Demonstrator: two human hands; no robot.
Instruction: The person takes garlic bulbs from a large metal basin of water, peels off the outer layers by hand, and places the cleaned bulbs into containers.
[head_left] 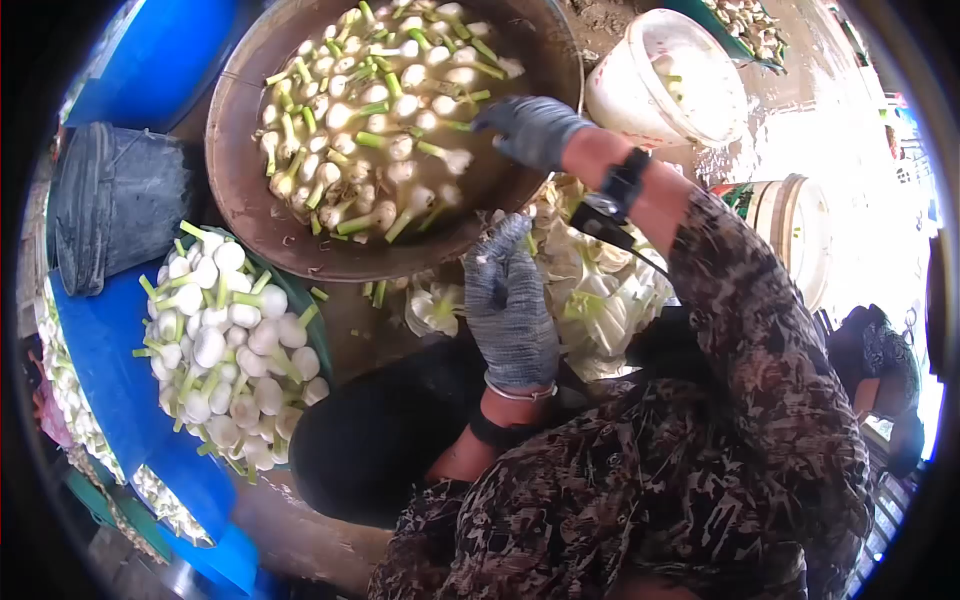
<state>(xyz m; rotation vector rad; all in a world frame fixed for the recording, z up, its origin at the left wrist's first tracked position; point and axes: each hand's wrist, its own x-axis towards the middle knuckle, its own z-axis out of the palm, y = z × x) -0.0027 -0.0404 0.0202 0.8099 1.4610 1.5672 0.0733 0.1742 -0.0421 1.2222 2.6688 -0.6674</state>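
My right hand (536,132), in a grey knit glove, reaches over the right side of a large brown basin (232,200). Its fingers stretch toward the floating garlic bulbs (400,105), close to a green stem, with no bulb visible in them. My left hand (508,305), also gloved, is just outside the basin's near rim. Its fingers are closed together at the tips; whitish bits show there, but what they hold is too small to make out. The bulbs have short green stems and float in murky water.
Clean white garlic bulbs (225,345) are heaped in a green tub (312,335) on the left. A dark bucket (125,205) lies behind it. Pale peelings (605,300) are piled by my left hand. White buckets (640,85) stand to the right on wet ground.
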